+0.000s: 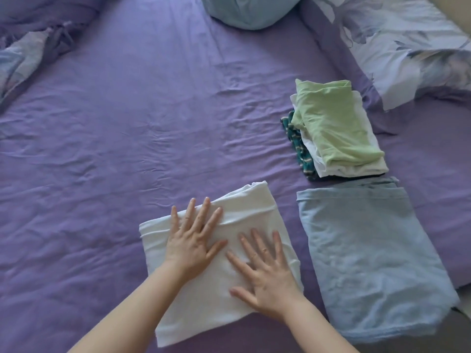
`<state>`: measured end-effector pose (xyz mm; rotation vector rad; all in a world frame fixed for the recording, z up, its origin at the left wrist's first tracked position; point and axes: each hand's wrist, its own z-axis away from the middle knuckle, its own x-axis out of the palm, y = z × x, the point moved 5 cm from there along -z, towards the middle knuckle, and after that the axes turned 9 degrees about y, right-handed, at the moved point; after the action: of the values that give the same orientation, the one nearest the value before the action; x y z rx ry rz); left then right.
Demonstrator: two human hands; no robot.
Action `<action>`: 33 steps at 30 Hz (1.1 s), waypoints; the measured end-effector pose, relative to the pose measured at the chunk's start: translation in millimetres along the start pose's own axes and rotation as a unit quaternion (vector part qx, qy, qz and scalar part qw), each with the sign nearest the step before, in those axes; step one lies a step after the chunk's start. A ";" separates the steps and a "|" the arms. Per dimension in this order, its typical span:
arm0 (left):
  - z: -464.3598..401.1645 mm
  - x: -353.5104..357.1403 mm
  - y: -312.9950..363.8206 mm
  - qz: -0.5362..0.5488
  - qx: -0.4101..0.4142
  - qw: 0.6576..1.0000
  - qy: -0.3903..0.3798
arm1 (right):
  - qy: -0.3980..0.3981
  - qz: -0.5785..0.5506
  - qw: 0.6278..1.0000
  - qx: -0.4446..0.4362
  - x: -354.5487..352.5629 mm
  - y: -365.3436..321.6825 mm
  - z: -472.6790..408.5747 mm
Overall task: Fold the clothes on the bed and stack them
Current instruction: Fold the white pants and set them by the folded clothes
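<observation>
Bed [153,110]: purple sheet, rumpled, carrying everything here; the landmark for all places below is the white cloth near its front edge.
Duvet [413,47]: floral, bunched far beyond the white cloth and to its right; more of it lies far off to the left.
Pillow [249,11]: pale blue, well beyond the white cloth, at the top of the view.
Blue cloth [369,263]: folded flat, just beside the white cloth on its right, not touching it.
White cloth [211,289]: folded into a rough rectangle, lying flat on the bed, both hands on top.
Stack [336,128]: beyond the white cloth and to its right; green piece on top, white under it, a teal patterned edge showing at the side.
Left hand [193,238]: flat, fingers spread wide, pressing the far left part of the white cloth, gripping nothing.
Right hand [265,273]: flat too, fingers splayed, palm down on the near right part, gripping nothing.
Step in hand: looks like smoothing the fold, pressing it down.
Next move: likely lift the white cloth by its edges, keeping the fold, and set it squarely on a pile; the stack leans a bit, so placing wants care.
</observation>
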<state>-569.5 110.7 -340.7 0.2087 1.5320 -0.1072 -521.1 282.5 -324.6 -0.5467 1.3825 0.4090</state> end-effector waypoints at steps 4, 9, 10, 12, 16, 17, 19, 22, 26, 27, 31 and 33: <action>-9.8 24.0 -14.9 0.017 -0.009 1.000 -0.019 | 0.033 -0.009 0.999 -0.037 20.2 12.1 2.1; -17.8 34.3 -20.1 0.040 -0.007 0.998 -0.039 | 0.037 -0.001 0.998 -0.049 29.6 15.6 -5.9; -16.1 31.5 -19.0 0.033 -0.003 0.998 -0.044 | 0.040 0.003 0.998 -0.051 27.4 14.1 -5.0; -12.5 20.5 -16.3 0.019 0.001 0.999 -0.034 | 0.047 0.006 0.998 -0.040 17.7 10.7 -6.1; 13.6 -9.8 -9.4 0.061 0.019 0.998 0.022 | 0.137 0.029 0.990 -0.005 -16.7 1.1 -50.1; 24.5 -12.2 -9.8 0.070 0.024 0.997 0.026 | 0.156 0.030 0.987 -0.016 -26.0 -5.3 -68.3; 47.5 -12.3 -13.6 0.079 0.037 0.996 0.022 | 0.163 0.017 0.985 -0.053 -37.4 -21.6 -106.3; 75.1 -8.1 -22.1 0.063 0.078 0.995 -0.001 | 0.090 -0.032 0.990 -0.102 -30.3 -53.2 -154.3; 99.3 -3.5 -32.6 0.060 0.142 0.988 -0.011 | 0.007 -0.136 0.988 -0.072 -6.7 -88.0 -189.2; 102.6 -2.6 -35.7 0.059 0.153 0.986 -0.012 | 0.012 -0.169 0.984 -0.050 -5.4 -94.0 -194.3; 112.9 8.0 -42.6 0.059 0.174 0.983 -0.023 | 0.017 -0.199 0.980 -0.001 0.3 -98.6 -212.0; 120.3 15.9 -40.5 0.074 0.167 0.983 -0.020 | 0.002 -0.174 0.985 0.007 4.7 -98.1 -219.1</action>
<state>-459.2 47.8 -356.3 0.5817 1.4476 -0.2493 -640.4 74.6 -338.4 -0.7624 1.2626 0.1156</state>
